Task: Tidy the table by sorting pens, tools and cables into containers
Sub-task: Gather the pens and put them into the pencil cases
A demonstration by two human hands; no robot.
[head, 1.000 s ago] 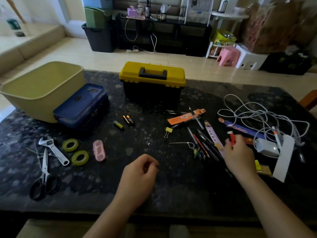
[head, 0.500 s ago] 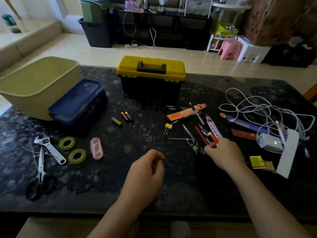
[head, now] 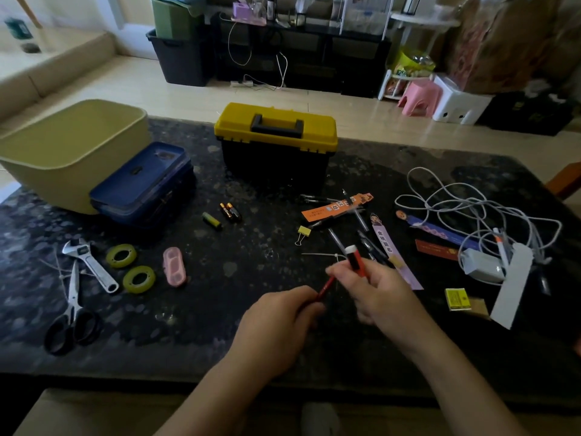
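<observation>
Both hands meet low over the near middle of the table (head: 220, 316); the right hand (head: 382, 297) has its fingers curled round a thick red marker (head: 356, 261), whose white end points up and away from the person; the left hand (head: 279, 325) pinches the lower end of a thin red pen (head: 325, 289) that slants up toward the right hand's fingers. The right hand is blurred, so whether it also touches the thin pen cannot be told.

Just beyond the marker lies a scatter of dark loose pens (head: 367, 243), crossed by an orange paper strip (head: 333, 209) and flanked on the right by a purple bookmark (head: 388, 250); a yellow binder clip (head: 303, 231) sits just left of them. Farther right, a tangled white cable (head: 471, 215) lies over a white charger (head: 481, 264).

Behind the pens stands a closed toolbox (head: 276, 143), yellow lid over black body; three batteries (head: 229, 212) lie to its front left. At far left a blue case (head: 141, 184) leans against a yellow-green bin (head: 72, 146); nearer the person lie a wrench (head: 91, 262), scissors (head: 70, 313), two tape rolls (head: 121, 255) and a pink case (head: 174, 270).
</observation>
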